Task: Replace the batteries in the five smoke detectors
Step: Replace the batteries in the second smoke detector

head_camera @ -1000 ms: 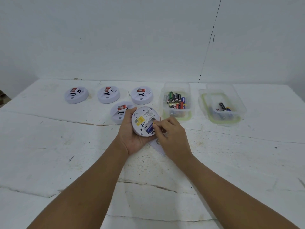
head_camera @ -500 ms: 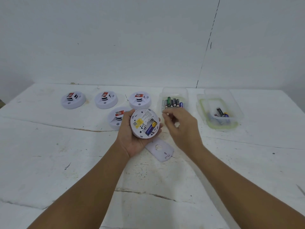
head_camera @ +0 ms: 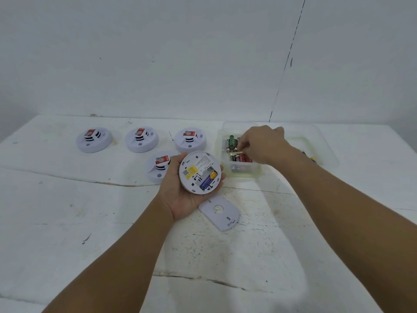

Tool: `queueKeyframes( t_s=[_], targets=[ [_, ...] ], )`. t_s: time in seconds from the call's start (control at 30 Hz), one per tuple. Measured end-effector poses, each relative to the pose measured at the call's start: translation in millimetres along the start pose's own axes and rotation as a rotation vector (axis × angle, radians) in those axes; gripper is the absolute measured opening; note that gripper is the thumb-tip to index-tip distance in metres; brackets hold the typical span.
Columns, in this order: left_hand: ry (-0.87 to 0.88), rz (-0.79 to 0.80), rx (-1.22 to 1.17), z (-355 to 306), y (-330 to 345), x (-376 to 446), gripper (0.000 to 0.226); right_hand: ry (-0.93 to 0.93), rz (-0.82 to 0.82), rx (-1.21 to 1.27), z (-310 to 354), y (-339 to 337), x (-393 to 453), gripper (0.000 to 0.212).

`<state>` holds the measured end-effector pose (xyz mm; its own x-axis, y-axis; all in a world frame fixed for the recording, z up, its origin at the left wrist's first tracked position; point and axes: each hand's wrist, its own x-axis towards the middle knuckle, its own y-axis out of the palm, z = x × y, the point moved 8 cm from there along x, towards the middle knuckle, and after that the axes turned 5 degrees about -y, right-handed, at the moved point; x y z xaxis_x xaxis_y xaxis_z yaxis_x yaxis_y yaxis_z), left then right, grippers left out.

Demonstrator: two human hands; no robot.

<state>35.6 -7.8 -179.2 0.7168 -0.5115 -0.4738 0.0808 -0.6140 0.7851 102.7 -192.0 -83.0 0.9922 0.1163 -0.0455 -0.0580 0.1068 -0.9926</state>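
Note:
My left hand (head_camera: 180,199) holds a white smoke detector (head_camera: 199,171) with its back up and its battery bay uncovered. One blue and yellow battery (head_camera: 208,180) lies in the bay, with an empty slot beside it. The detector's cover plate (head_camera: 220,212) lies on the table just below my left hand. My right hand (head_camera: 261,144) reaches into the clear box of batteries (head_camera: 239,173), its fingertips pinching one battery (head_camera: 237,152) among several. Its palm hides part of the box.
Three smoke detectors stand face up in a back row (head_camera: 94,140) (head_camera: 141,138) (head_camera: 190,138), and another detector (head_camera: 159,167) sits behind my left hand. A second clear box (head_camera: 325,152) holding a few batteries is at the far right. The white table (head_camera: 90,222) meets a wall behind.
My right hand left the detector's battery bay and moved up and right into the battery box. The left hand keeps holding the detector, and the cover plate is now uncovered on the table.

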Motion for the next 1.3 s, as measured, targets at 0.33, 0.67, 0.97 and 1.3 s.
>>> queueKeyframes(
  t_s=[0.33, 0.67, 0.97, 1.3],
  targets=[
    [-0.02, 0.008, -0.026, 1, 0, 0, 0.067, -0.037, 0.107, -0.135, 4, 3, 10, 0.01],
    [-0.025, 0.011, -0.023, 0, 0, 1, 0.067, 0.056, -0.053, -0.287, -16, -1, 14, 0.021],
    [-0.029, -0.002, -0.036, 0, -1, 2, 0.064, 0.182, 0.024, -0.355, -17, 1, 21, 0.029],
    [-0.026, 0.027, -0.022, 0, 1, 2, 0.064, 0.164, 0.217, -0.339, -20, 4, 30, 0.032]
  ],
)
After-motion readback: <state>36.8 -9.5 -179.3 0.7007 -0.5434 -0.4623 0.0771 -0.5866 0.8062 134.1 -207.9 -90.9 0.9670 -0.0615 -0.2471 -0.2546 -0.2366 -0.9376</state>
